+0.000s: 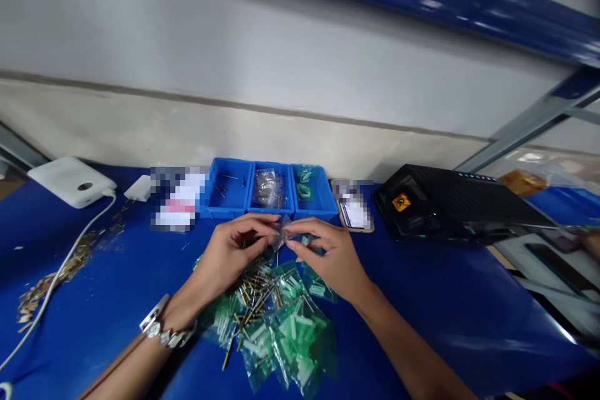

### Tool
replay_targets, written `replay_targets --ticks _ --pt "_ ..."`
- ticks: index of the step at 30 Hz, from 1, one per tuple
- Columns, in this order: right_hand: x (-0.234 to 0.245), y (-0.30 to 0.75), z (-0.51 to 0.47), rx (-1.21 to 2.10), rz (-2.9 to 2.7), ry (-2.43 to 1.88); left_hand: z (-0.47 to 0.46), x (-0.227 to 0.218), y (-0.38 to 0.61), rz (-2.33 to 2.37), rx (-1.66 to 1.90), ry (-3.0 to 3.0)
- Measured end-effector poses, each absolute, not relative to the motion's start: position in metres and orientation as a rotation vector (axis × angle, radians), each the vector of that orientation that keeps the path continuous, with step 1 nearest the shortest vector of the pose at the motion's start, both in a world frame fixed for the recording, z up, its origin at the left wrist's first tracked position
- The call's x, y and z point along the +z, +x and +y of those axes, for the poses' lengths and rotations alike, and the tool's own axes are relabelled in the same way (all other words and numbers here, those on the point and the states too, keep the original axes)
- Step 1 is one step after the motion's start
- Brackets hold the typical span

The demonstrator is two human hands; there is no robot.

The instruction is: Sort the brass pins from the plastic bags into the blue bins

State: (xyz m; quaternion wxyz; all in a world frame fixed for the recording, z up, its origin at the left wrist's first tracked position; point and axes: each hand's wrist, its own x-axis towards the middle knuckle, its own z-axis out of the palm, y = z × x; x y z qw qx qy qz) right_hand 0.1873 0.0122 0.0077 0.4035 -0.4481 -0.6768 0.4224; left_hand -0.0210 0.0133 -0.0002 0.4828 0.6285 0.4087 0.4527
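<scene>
Between my two hands is a small clear plastic bag [282,232], in front of the blue bins. My left hand [234,247], with a metal bracelet at the wrist, pinches the bag's left side between thumb and finger. On the other side, the thumb and finger of my right hand [328,253] are closed on it too. What the bag contains is too small to tell. Just below the hands lies a loose heap of thin metal pins [255,292], brass and silver coloured. Green-tinted plastic bags [302,337] with white and metal pieces lie around and under it.
Three joined blue bins [227,207] stand at the back, holding a few pins, clear bags and green bags. Left are a white box [70,181], its cable [65,259] and wood-like scraps [70,269]. Right are a phone-like item [354,212] and a black machine [450,200].
</scene>
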Motion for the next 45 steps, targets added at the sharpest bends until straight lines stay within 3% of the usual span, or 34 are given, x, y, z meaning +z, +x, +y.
replay_targets --ticks 3,8,11,14,17,24,45 --pt "0.017 0.199 0.012 1.157 -1.854 -1.148 0.014 0.006 -0.026 1.018 1.130 1.677" --pt "0.033 0.213 0.013 2.181 -1.728 -0.964 0.015 0.009 -0.029 1.095 1.309 1.678" --pt "0.032 0.206 0.017 1.993 -1.329 -0.982 0.016 0.007 -0.029 1.167 1.463 1.626" --pt "0.027 0.199 0.020 1.840 -1.265 -1.059 0.017 0.007 -0.029 1.220 1.599 1.569" --pt "0.023 0.200 0.019 1.741 -1.547 -1.153 0.016 0.007 -0.030 1.225 1.602 1.574" --pt "0.023 0.198 0.001 1.016 -2.455 -1.289 0.016 0.007 -0.028 1.182 1.507 1.607" --pt "0.022 0.191 0.002 0.795 -2.449 -1.284 0.012 0.009 -0.026 1.110 1.268 1.794"
